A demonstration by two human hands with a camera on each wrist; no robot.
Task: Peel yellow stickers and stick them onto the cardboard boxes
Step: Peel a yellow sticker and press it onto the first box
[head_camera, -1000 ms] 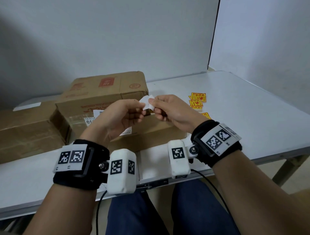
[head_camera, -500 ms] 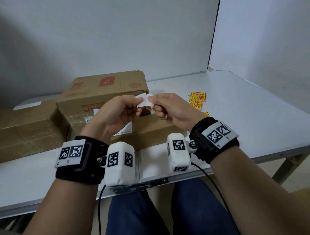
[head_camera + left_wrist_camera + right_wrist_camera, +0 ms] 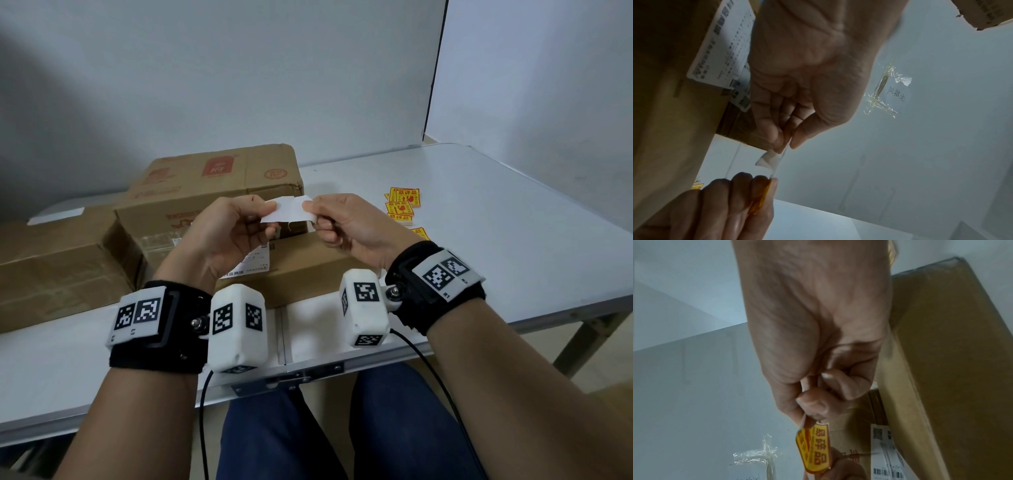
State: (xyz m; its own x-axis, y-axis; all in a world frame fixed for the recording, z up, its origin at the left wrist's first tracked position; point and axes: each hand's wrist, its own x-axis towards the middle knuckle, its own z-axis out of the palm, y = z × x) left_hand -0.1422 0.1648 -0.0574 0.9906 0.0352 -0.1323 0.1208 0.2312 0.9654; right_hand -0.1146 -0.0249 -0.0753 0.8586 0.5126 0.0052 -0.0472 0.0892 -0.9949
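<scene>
Against grey walls, white table (image 3: 496, 240) bears cardboard boxes (image 3: 219, 178).

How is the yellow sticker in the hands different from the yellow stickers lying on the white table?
The held yellow sticker is pinched up in the air by the left hand and the right hand; the loose yellow stickers lie on the white table, untouched. The held one is bent and shows white from above; the loose ones lie flat, yellow side up. Both carry red print on yellow.
</scene>
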